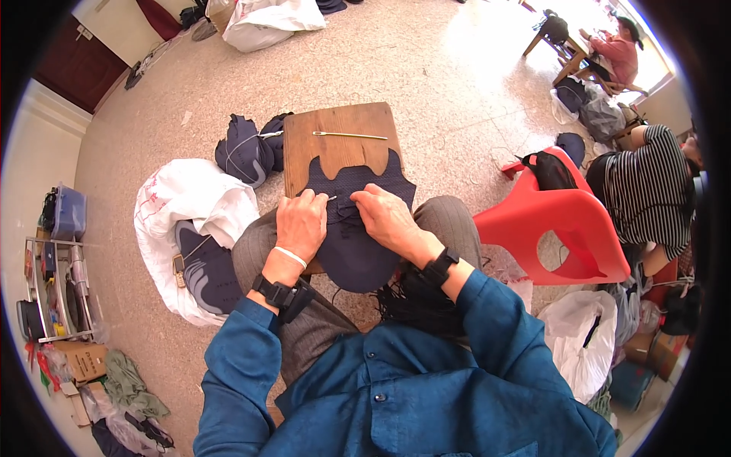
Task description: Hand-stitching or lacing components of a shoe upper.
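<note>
A dark navy knitted shoe upper (358, 255) lies over the near part of a small wooden table (339, 122) and toward my lap. My left hand (301, 223) is closed at the left of its middle. From its fingertips a short, thin, pale metal tip (331, 199) sticks out; the rest is hidden, so I cannot tell its kind. My right hand (386, 221) pinches the knit upper just right of that tip, thumb and forefinger pressed together. Beyond the upper, a long thin needle-like tool (350, 135) with an eyed end lies across the table.
Left of the table are a tied bundle of dark uppers (244, 152) and a white sack (171, 194) holding more. A red plastic stool (533, 221) stands at right, beside a person in a striped top (647, 186). Another person (615, 57) sits far right. A white bag (579, 335) lies near right.
</note>
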Motion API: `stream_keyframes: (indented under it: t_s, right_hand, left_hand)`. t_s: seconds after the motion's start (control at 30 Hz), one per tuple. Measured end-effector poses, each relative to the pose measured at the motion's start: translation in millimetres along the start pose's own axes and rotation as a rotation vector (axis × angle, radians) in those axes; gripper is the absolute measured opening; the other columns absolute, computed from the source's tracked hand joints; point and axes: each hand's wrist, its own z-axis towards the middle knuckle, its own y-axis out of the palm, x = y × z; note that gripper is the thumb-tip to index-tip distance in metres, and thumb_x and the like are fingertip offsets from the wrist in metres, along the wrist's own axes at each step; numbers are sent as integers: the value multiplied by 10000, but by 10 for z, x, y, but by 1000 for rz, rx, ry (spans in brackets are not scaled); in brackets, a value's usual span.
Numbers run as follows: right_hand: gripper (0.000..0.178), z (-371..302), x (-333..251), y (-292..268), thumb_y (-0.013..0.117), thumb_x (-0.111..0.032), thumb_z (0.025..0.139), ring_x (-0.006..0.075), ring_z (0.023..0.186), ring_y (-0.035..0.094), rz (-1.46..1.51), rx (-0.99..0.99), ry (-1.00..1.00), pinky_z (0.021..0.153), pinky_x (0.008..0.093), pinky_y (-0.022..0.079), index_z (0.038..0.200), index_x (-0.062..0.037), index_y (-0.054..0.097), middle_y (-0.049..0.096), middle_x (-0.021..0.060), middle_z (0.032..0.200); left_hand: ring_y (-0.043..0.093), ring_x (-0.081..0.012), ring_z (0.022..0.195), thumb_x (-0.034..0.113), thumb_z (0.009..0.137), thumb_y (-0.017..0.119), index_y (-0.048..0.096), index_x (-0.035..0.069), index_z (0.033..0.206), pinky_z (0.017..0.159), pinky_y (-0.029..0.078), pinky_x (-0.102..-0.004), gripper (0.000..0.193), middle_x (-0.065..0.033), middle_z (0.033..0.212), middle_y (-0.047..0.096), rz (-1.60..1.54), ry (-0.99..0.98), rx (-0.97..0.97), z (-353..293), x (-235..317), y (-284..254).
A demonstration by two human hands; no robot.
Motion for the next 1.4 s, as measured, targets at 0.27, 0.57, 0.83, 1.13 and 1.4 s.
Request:
stream_keyframes:
  t_s: [0.27, 0.57, 0.83, 1.13, 1.4]
  right_hand:
    - [245, 36, 21, 42, 536, -38, 892, 383, 898, 661, -45, -70, 40, 779, 470, 541, 1083, -36, 689, 651, 166, 934]
    - [293, 69, 96, 83, 524, -42, 894, 394, 877, 673, -18, -20, -6, 760, 482, 543, 1166, -44, 633, 680, 180, 952]
    - [280, 148, 125, 60, 510, -77, 933, 394, 899, 687, -34, -119, 1, 777, 486, 549, 1187, -42, 622, 710, 202, 973]
    - [211, 133, 184, 27, 517, -94, 947, 403, 930, 686, 70, -78, 79, 808, 485, 550, 1108, -38, 641, 712, 222, 962]
    - [167, 119, 168, 118, 530, -113, 951, 410, 907, 684, 22, -75, 61, 788, 497, 543, 1065, -47, 632, 709, 217, 938]
  left_hand:
    - [643, -266, 800, 125, 881, 671, 689, 87, 913, 761, 431, -398, 53, -78, 817, 606, 54, 83, -59, 75, -88, 35]
    - [665, -336, 824, 108, 889, 646, 632, 72, 888, 741, 474, -439, 39, -120, 848, 687, -394, -138, -155, 205, -237, 12]
    - [672, -360, 819, 107, 883, 650, 620, 65, 935, 720, 499, -460, 73, -139, 809, 675, -404, -47, -236, 297, -201, 69]
    - [640, -375, 827, 90, 847, 697, 628, 50, 836, 735, 497, -470, 80, -139, 846, 622, -382, -184, -148, 163, -198, 28]
    - [622, -371, 792, 59, 849, 682, 620, 22, 858, 720, 500, -431, 72, -150, 836, 592, -371, -40, -108, 239, -142, 154]
